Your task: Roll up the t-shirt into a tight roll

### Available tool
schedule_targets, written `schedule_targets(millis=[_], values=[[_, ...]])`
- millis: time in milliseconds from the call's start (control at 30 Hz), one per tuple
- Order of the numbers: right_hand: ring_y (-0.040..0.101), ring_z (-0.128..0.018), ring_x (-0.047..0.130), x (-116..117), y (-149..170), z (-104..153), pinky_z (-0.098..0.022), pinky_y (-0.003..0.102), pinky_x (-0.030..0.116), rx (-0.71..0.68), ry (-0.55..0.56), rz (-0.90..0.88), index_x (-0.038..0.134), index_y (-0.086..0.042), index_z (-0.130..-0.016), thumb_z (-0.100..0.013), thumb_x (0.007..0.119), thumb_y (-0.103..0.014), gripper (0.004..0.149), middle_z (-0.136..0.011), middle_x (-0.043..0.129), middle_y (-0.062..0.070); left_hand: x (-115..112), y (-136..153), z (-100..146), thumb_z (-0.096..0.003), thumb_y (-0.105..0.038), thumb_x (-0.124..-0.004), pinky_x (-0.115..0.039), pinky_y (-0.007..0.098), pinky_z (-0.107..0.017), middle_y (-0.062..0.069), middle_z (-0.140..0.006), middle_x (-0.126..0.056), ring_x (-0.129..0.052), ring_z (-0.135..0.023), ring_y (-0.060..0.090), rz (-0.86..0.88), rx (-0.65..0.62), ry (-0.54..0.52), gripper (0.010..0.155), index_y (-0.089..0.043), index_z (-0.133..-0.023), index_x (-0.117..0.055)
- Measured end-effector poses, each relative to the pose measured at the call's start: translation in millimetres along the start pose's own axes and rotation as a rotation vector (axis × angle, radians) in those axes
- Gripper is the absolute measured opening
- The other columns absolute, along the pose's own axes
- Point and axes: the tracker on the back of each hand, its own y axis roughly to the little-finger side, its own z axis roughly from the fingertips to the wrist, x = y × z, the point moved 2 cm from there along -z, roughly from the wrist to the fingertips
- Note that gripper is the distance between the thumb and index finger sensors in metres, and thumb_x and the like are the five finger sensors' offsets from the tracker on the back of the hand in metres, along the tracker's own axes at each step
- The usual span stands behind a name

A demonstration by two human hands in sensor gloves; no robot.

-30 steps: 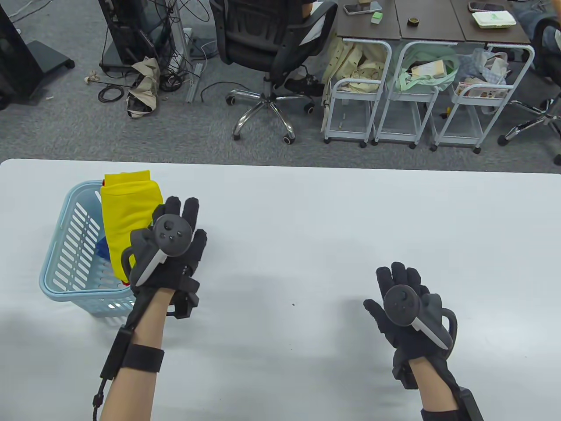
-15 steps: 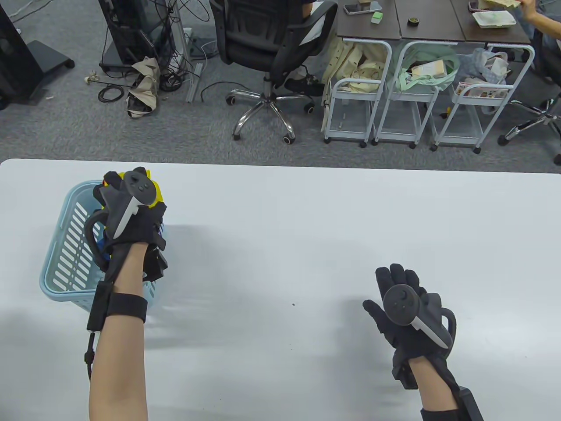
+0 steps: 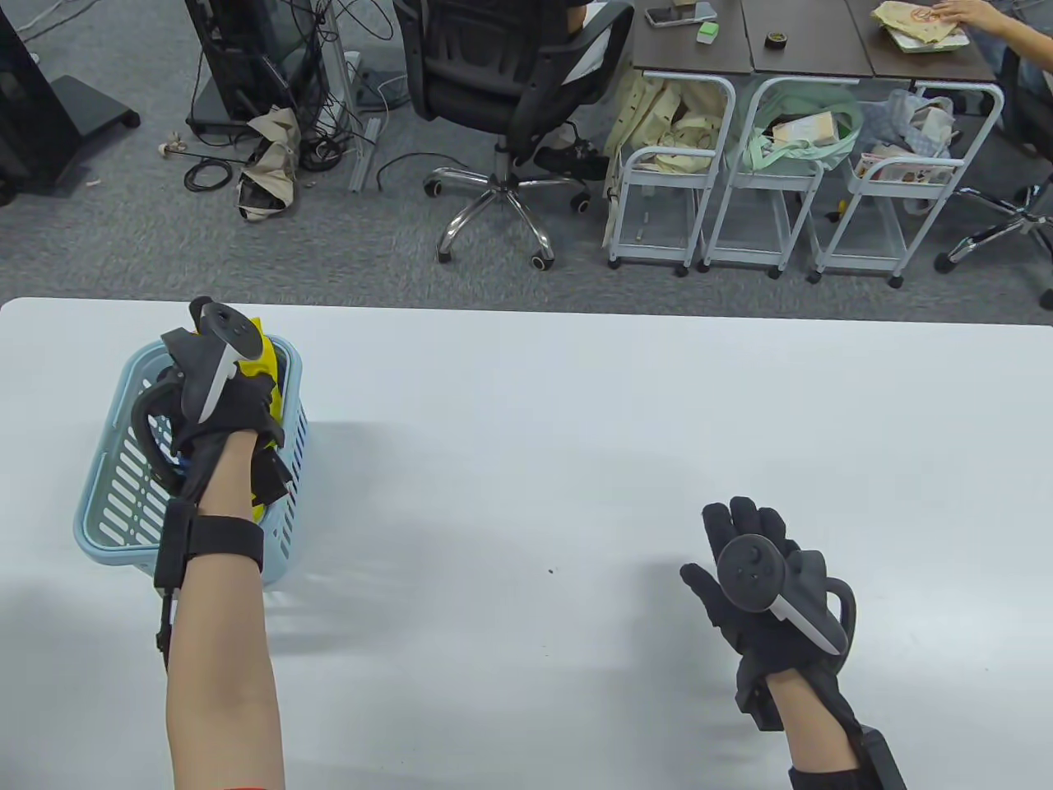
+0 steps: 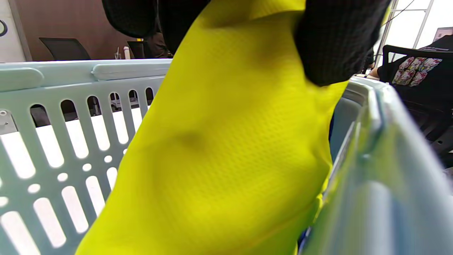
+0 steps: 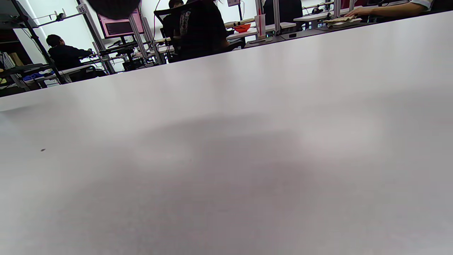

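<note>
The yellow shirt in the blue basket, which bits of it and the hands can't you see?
- Yellow mesh-fabric t-shirt: its lower part is hidden in the table view by the left hand and the pale blue slotted plastic basket.
- Whatever else lies in the basket: hidden by the shirt in the left wrist view.
- Right hand: nearly absent from the right wrist view.

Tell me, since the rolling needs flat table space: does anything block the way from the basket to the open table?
Only the basket wall beside the yellow t-shirt, which the left hand grips; lifted over that, the table looks clear.
</note>
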Motion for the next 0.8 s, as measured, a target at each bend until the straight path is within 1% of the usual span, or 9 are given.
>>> schedule_targets(millis=[33,67,133,267,400,567,700,733,800], values=[[0.048,-0.112,0.018,0,0,0,-0.075,0.063,0.031,0.000,0.000,-0.001,0.024,-0.021,-0.118,-0.059,0.059,-0.054,0.076,-0.123,0.019,0.016,2,0,0,-0.0557,-0.051,-0.080,-0.060,0.059,-0.077,0.005,-0.121,-0.054,-0.075,-0.100,0.037,-0.031,-0.006,-0.027,0.089,-0.036,-0.120,-0.021],[0.048,-0.112,0.018,0,0,0,-0.075,0.063,0.032,-0.001,-0.001,-0.001,0.024,-0.021,-0.118,-0.059,0.059,-0.054,0.076,-0.123,0.020,0.016,4,0,1,-0.0556,-0.047,-0.082,-0.065,0.056,-0.075,0.004,-0.116,-0.063,-0.082,-0.094,0.035,-0.048,-0.011,-0.052,0.081,-0.036,-0.120,-0.034],[0.048,-0.112,0.019,1,-1,0,-0.075,0.063,0.032,-0.004,-0.004,-0.003,0.024,-0.021,-0.118,-0.059,0.059,-0.054,0.076,-0.123,0.020,0.016,6,2,4,-0.0535,-0.045,-0.084,-0.071,0.054,-0.071,0.001,-0.109,-0.073,-0.090,-0.086,0.031,-0.072,-0.016,-0.081,0.074,-0.035,-0.117,-0.047],[0.048,-0.112,0.019,1,-2,0,-0.075,0.063,0.032,-0.010,-0.006,-0.004,0.024,-0.021,-0.118,-0.059,0.059,-0.054,0.076,-0.123,0.021,0.016,11,6,15,-0.0520,-0.044,-0.084,-0.075,0.052,-0.068,0.001,-0.102,-0.078,-0.094,-0.079,0.027,-0.067,-0.024,-0.127,0.069,-0.034,-0.112,-0.052],[0.049,-0.112,0.020,1,-3,1,-0.075,0.063,0.032,-0.015,-0.003,-0.010,0.025,-0.020,-0.118,-0.059,0.058,-0.054,0.076,-0.123,0.021,0.016,26,3,37,-0.0511,-0.044,-0.084,-0.075,0.053,-0.068,0.000,-0.101,-0.079,-0.094,-0.078,0.027,-0.061,-0.086,-0.209,0.067,-0.035,-0.111,-0.054],[0.049,-0.112,0.019,-1,-5,3,-0.075,0.063,0.031,-0.028,0.005,-0.014,0.025,-0.020,-0.118,-0.059,0.058,-0.054,0.076,-0.123,0.021,0.016,57,-12,84,-0.0510,-0.044,-0.084,-0.075,0.053,-0.068,0.000,-0.101,-0.079,-0.094,-0.078,0.027,-0.051,-0.203,-0.405,0.067,-0.035,-0.110,-0.054],[0.048,-0.112,0.018,-1,-6,3,-0.075,0.063,0.030,-0.035,0.006,-0.022,0.024,-0.020,-0.118,-0.059,0.058,-0.054,0.076,-0.123,0.019,0.016,82,-34,135,-0.0505,-0.045,-0.084,-0.075,0.052,-0.067,0.000,-0.100,-0.080,-0.094,-0.077,0.027,-0.074,-0.328,-0.563,0.067,-0.035,-0.110,-0.055],[0.049,-0.112,0.018,-1,-6,4,-0.075,0.063,0.030,-0.037,0.007,-0.024,0.023,-0.020,-0.118,-0.059,0.058,-0.054,0.076,-0.123,0.019,0.016,87,-40,150,-0.0503,-0.045,-0.084,-0.076,0.051,-0.066,-0.002,-0.100,-0.080,-0.094,-0.076,0.026,-0.081,-0.364,-0.601,0.067,-0.036,-0.110,-0.056],[0.048,-0.112,0.017,-2,-6,4,-0.075,0.063,0.029,-0.039,0.013,-0.029,0.023,-0.020,-0.118,-0.059,0.057,-0.054,0.076,-0.123,0.018,0.016,93,-51,175,-0.0500,-0.046,-0.084,-0.077,0.049,-0.064,-0.002,-0.099,-0.081,-0.095,-0.075,0.026,-0.074,-0.435,-0.645,0.067,-0.036,-0.110,-0.057]])
